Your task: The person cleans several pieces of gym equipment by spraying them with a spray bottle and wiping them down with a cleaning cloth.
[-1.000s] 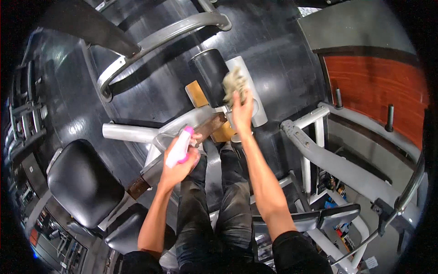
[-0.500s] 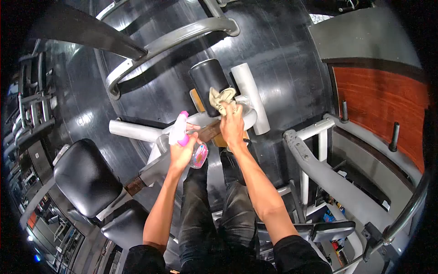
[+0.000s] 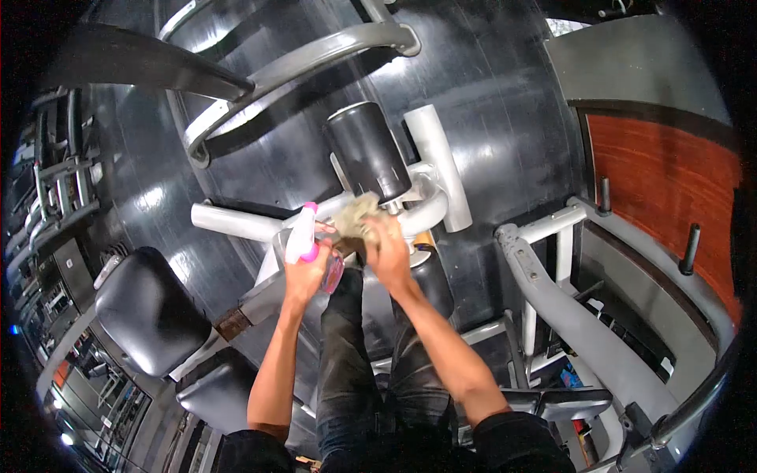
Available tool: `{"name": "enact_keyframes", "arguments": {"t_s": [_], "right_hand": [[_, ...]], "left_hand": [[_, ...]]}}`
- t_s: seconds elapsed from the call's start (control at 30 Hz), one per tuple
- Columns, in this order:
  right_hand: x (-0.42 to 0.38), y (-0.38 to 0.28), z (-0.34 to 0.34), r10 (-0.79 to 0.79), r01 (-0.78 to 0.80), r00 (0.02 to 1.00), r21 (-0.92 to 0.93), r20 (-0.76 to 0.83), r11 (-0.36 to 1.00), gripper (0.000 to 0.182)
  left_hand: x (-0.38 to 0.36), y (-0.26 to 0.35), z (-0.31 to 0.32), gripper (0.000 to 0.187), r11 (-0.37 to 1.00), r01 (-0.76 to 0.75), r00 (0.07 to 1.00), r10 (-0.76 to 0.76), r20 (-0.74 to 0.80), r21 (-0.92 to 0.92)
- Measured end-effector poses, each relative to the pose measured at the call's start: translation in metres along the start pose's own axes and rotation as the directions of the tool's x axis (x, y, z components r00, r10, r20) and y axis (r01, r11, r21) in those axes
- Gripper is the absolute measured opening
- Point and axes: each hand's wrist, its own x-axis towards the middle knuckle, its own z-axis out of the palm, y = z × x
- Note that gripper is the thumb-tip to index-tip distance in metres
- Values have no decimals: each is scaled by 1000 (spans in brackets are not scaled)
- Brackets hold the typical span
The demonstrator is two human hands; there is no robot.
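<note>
My left hand (image 3: 304,277) is closed around a spray bottle (image 3: 300,236) with a white and pink trigger head and a clear body holding pink liquid. Bunched in my right hand (image 3: 389,256) is a pale beige cloth (image 3: 358,214), slightly blurred. The cloth lies over the gym machine's grey frame, just below the lower end of a black padded roller (image 3: 369,154). Both hands are close together above my legs, and the cloth hides the part of the frame under it.
A black padded seat (image 3: 150,311) stands at the left. White tubes (image 3: 441,169) flank the roller. A curved grey rail (image 3: 315,59) crosses the dark floor ahead. To the right are a thick grey frame arm (image 3: 564,292) and a reddish wood panel (image 3: 662,185).
My right hand has moved the cloth off the roller, down and left onto the frame near the spray bottle. The left hand has shifted slightly left and down, tilting the bottle. The roller has turned slightly.
</note>
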Motion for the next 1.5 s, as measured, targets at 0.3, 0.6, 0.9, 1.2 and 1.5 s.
{"name": "enact_keyframes", "arguments": {"t_s": [0.3,0.6,0.9,1.2,1.5], "right_hand": [[219,9,-12,-263,273,916,-11,-304,962,27],[121,27,-46,-215,227,972,-136,98,964,40],[121,67,-102,62,-61,998,-16,16,998,25],[202,48,1,-60,73,990,100,-126,992,37],[85,49,-90,-182,243,910,-125,372,962,24]], "left_hand": [[7,1,5,49,979,-72,992,50,117,192],[28,6,13,23,992,-99,994,95,52,79],[26,10,33,20,991,-116,993,114,38,66],[19,7,23,21,994,-12,998,5,67,107],[21,7,27,24,994,32,996,-41,76,109]]}}
